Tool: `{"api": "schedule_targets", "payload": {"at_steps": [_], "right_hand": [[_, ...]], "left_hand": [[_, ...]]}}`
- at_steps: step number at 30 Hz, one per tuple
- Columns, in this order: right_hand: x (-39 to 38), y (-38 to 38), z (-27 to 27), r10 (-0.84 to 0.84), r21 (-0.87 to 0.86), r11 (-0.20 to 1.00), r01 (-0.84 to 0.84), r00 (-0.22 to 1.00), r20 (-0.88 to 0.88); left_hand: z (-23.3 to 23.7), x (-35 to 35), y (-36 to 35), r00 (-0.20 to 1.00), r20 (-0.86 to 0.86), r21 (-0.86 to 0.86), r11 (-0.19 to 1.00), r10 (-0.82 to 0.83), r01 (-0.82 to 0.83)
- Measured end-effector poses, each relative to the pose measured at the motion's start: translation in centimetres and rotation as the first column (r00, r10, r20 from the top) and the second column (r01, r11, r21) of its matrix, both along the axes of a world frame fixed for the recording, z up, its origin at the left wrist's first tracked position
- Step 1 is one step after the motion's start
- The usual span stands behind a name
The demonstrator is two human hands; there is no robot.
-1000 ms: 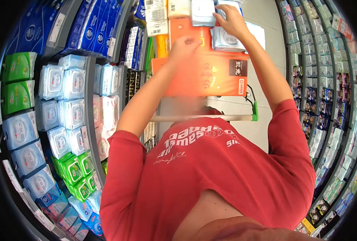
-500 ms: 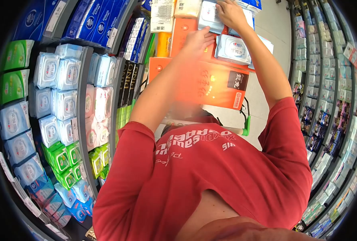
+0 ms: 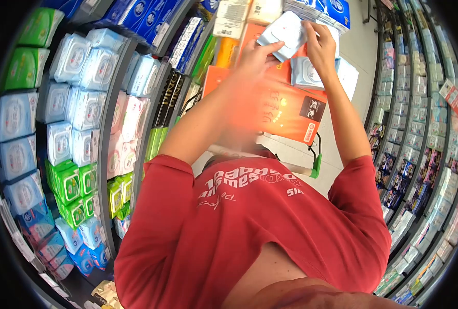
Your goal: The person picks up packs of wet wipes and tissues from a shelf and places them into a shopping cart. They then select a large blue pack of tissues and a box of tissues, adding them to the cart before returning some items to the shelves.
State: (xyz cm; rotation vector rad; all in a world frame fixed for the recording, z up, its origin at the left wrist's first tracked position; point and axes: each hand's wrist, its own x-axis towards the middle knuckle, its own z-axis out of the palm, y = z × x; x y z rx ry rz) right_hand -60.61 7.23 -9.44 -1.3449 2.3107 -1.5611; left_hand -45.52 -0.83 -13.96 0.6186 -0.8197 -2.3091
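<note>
Well, shelves line both sides of the aisle: left shelves (image 3: 117, 82) stacked with wipes in blue, green and pink, right shelves (image 3: 399, 72) in finer rows. Between them, a person in a red shirt (image 3: 260, 221), both arms out over a cart (image 3: 317, 166). Orange box (image 3: 286, 105) lies across its near end. Just beyond it, a second blue packet (image 3: 303, 72), close by the right wrist.

The pack (image 3: 285, 33), pale blue, sits tilted between the hands, over the loaded goods; cannot tell if it touches what lies beneath. Left hand (image 3: 254, 55) at its near-left corner, thumb and fingers apparently pinching it, some fingertips hidden. Right hand (image 3: 320, 46) at the right edge, fingers bent, seemingly pinching lightly.

Handling: wrapper looks soft, so it would likely buckle under a hard squeeze. Best to bear the weight from below with the left, guide with the right, spread pressure wide, spare the lid, and keep the right wrist off the neighbouring packet.
</note>
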Motion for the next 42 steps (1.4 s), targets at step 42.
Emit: {"api": "schedule_targets", "payload": {"at_steps": [42], "right_hand": [[42.7, -28.5, 14.5, 0.636, 0.290, 0.547, -0.785, 0.165, -0.754]], "left_hand": [[19.2, 46.0, -13.4, -0.238, 0.262, -0.578, 0.349, 0.935, 0.738]]}}
